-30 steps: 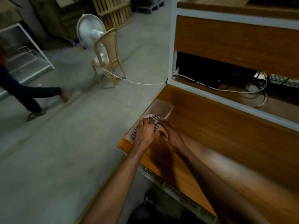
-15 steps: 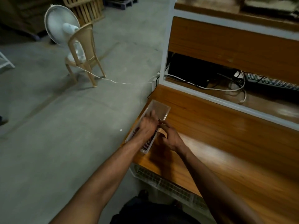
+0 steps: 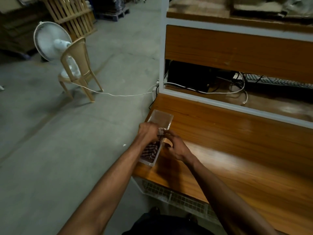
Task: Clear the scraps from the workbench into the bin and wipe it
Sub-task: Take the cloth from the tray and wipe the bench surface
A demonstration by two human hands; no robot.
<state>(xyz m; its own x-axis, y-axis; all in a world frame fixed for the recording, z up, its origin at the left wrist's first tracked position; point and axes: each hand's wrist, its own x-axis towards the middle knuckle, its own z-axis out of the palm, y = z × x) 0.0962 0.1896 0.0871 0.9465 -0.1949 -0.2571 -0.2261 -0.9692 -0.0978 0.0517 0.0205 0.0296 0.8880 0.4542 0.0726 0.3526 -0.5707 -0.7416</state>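
A clear plastic bin (image 3: 160, 118) stands at the left end of the wooden workbench (image 3: 237, 150). A checkered cloth (image 3: 150, 150) lies bunched in the bin's near half. My left hand (image 3: 147, 131) is over the bin, fingers curled down on the cloth's far end. My right hand (image 3: 177, 146) sits just right of the bin's rim, and its curled fingertips pinch a pale corner of the cloth (image 3: 161, 131) where the two hands meet. The left forearm hides the bin's left wall.
A wire basket (image 3: 177, 197) hangs under the bench's front edge. Behind the bench, a shelf opening holds a keyboard (image 3: 277, 83) and cables. On the concrete floor stand a plastic chair (image 3: 79, 68) and a fan (image 3: 50, 41), with a white cord (image 3: 122, 95) stretched across.
Both hands have carried the checkered cloth from the bench edge into the bin and pushed it down. A person walking at the left is no longer in view.
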